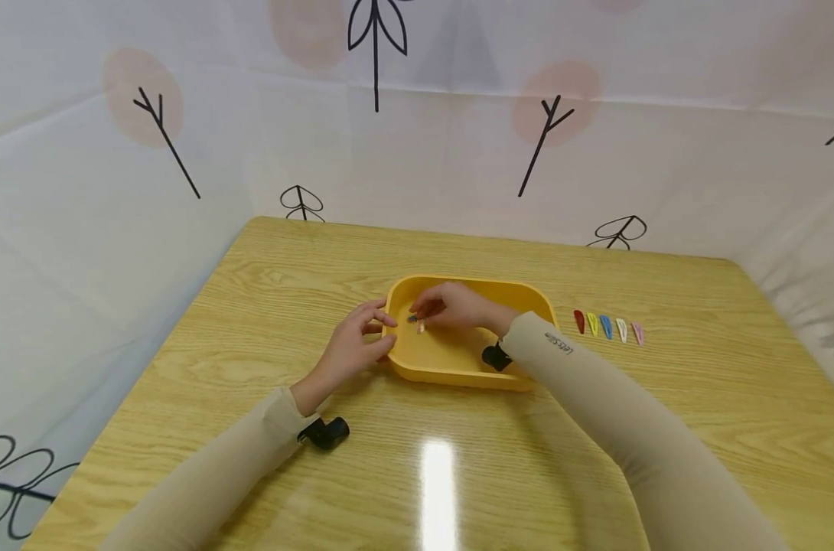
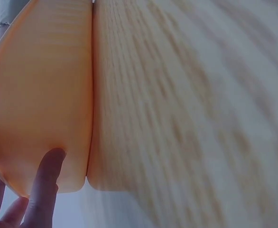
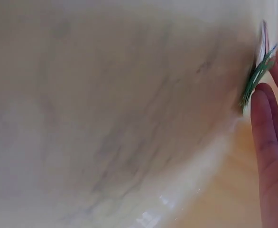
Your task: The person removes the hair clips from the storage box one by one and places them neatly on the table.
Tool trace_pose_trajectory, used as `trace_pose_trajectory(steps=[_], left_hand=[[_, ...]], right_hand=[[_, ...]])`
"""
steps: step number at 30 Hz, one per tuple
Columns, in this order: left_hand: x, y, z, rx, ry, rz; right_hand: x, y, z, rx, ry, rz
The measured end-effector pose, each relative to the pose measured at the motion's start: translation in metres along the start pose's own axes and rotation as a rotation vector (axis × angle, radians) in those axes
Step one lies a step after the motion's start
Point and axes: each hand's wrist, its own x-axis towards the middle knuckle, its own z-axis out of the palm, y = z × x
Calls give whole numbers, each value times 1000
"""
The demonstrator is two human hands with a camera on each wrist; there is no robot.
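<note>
- Right hand point(image 1: 451, 304): inside the tray, its grip narrow, fingertips touching a green clip point(image 3: 257, 78) (whether they truly pinch it, I cannot tell).
- Beside the green clip: a pale clip point(image 3: 263, 40), close against it, both near the tray's left end.
- Step in hand, as I judge it: singling out one small clip inside the tray. The next move likely calls for a light fingertip pinch on the green clip alone, then a lift clear of the rim.
- Left hand point(image 1: 353, 337): spread wide at the tray's left end, seemingly steadying it.
- Tray point(image 1: 458, 376): yellow, shallow, round-cornered; the two clips show inside, while the right arm hides part of its floor.
- Counter point(image 1: 286, 298): wood-grained. Right of the tray, five clips stand apart in a row: red point(image 1: 579, 321), yellow point(image 1: 593, 324), blue point(image 1: 606, 327), white point(image 1: 621, 330), pink point(image 1: 637, 334).
</note>
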Motion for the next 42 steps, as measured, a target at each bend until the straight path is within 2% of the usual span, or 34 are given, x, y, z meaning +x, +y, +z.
trace_pose_trajectory(steps=[6,11,16,20,24,28,32,42], left_hand=[[0,0,0,-2,-3,2],[0,0,0,6,-4,-4],[0,0,-1,4,-5,-9],[0,-1,0,-5,-4,-11],[0,0,0,-13,-1,-10],[-5,15,-2,-14,-10,-11],[-13,35,-5,-12,-20,-14],[-15,40,-6,-10,-20,-25]], right_hand=[[-2,2,-1,46,0,-29],[-3,2,0,-59,51,29],[0,1,2,-182,34,127],[2,0,3,-221,16,142],[2,0,4,-212,-6,127],[1,-1,3,-162,-29,102],[1,-1,3,-123,-45,113],[6,-2,3,-156,-68,129]])
